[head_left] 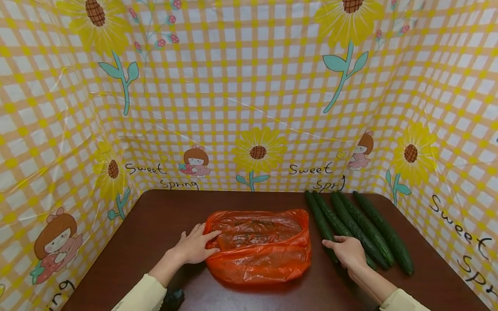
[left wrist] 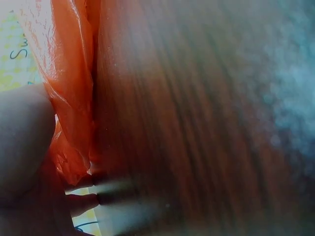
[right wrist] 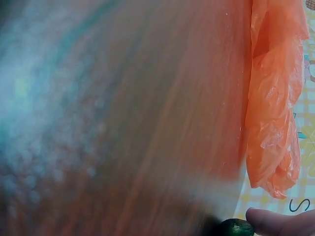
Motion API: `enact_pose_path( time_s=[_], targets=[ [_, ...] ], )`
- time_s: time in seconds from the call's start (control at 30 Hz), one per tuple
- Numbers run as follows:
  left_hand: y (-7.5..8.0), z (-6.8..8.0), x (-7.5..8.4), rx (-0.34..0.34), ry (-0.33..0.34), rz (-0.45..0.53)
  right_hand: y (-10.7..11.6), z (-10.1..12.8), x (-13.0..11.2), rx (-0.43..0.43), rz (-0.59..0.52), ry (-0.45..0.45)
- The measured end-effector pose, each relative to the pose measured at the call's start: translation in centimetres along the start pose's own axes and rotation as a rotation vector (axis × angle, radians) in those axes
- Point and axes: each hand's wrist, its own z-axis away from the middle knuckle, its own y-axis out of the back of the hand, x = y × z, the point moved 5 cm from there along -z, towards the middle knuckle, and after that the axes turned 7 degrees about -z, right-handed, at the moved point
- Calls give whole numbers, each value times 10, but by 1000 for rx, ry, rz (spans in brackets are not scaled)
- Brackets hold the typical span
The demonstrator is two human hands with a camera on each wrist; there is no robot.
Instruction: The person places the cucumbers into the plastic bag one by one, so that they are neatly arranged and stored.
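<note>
my left hand [head_left: 193,248] rests with flat fingers on the crumpled orange plastic bag [head_left: 260,245]. my right hand [head_left: 349,252] curls on the nearest long dark green cucumber [head_left: 320,222]; its long axis runs toward 11 o'clock, the bag at 9 o'clock.

Dark table [head_left: 163,216], sunflower-print backdrop [head_left: 249,86]

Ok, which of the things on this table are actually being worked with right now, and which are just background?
In use: left hand resting on the orange plastic bag; right hand on the cucumbers.

Just there: brown table; sunflower-print checked backdrop; small dark object by the left sleeve.
</note>
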Motion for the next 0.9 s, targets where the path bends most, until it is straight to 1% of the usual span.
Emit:
enact_pose_path(
  time_s=[0.17,0.33,0.5,0.77,0.9],
  targets=[
    [2,0,-1,5,-3,-19,-1,-1,-1,16,22,-1],
    [1,2,-1,-17,1,-12,-2,-5,0,26,35,-4],
    [-1,3,-2,-30,11,-8,-4,-8,-1,22,54,19],
    [0,4,-1,-11,1,-13,-2,-9,-7,45,118,53],
    [0,4,1,-11,-5,-17,-2,-8,-6,29,108,38]
  ],
)
